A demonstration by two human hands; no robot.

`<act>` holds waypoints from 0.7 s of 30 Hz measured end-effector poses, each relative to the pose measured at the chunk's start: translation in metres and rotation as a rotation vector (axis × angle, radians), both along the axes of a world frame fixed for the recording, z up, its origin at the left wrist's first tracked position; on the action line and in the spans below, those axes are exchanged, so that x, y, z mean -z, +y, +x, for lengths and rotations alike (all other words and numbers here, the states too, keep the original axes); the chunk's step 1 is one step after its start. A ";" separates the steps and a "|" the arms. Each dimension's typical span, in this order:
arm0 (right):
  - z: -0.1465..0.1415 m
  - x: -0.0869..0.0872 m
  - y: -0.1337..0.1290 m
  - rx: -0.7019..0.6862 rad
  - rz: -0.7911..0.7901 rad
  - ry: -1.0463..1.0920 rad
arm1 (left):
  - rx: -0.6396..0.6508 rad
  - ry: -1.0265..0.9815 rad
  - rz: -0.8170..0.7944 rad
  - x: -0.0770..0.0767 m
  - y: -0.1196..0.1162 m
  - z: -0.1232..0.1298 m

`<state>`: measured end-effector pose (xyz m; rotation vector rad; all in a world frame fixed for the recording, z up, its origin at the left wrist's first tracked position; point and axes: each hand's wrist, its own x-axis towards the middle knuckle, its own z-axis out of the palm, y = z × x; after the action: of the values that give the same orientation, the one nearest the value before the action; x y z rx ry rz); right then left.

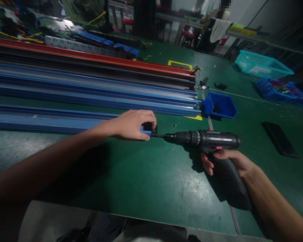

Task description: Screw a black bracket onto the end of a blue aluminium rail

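My left hand (133,124) is wrapped over the right end of a long blue rail (53,121), fingers on the far side and thumb on the near side. A small black end piece (154,130) sits at that rail end, partly hidden by the fingers. In my right hand (227,159) is a black cordless drill (217,138), gripped by its handle and lying level. Its thin bit points left and meets the black end piece at the rail end. A tiny screw-like bit (174,126) lies on the green table just beyond the drill's nose.
More blue rails (96,95) and a red rail (91,53) lie side by side behind. A small blue bin (221,106) stands at their right end. Farther right are a teal basket (262,64), a blue tray (282,90) and a flat black object (280,139).
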<state>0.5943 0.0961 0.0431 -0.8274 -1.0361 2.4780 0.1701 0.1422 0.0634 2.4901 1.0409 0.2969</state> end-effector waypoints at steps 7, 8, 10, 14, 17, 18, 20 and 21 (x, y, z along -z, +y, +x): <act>0.001 0.002 0.000 0.002 -0.007 0.001 | -0.007 -0.037 0.006 0.000 0.000 0.000; 0.001 0.002 0.000 0.004 -0.004 0.003 | -0.011 -0.045 0.010 0.000 0.000 0.001; 0.001 0.001 0.000 0.006 0.002 0.004 | -0.021 -0.058 0.018 0.000 0.000 0.001; 0.001 0.001 0.000 0.007 0.004 -0.006 | -0.023 -0.080 0.028 -0.001 -0.001 0.002; 0.001 0.002 0.000 0.015 0.005 -0.007 | -0.024 -0.089 0.027 0.000 -0.001 0.002; 0.002 0.002 0.000 0.017 0.003 -0.007 | -0.025 -0.091 0.026 0.000 -0.001 0.002; 0.002 0.002 0.000 0.019 -0.003 -0.014 | -0.025 -0.090 0.027 0.000 -0.001 0.002; 0.002 0.002 0.000 0.019 -0.004 -0.019 | -0.026 -0.086 0.028 0.000 -0.001 0.002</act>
<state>0.5965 0.0958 0.0408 -0.8596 -1.0249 2.4616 0.1722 0.1413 0.0635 2.4667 1.0418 0.4255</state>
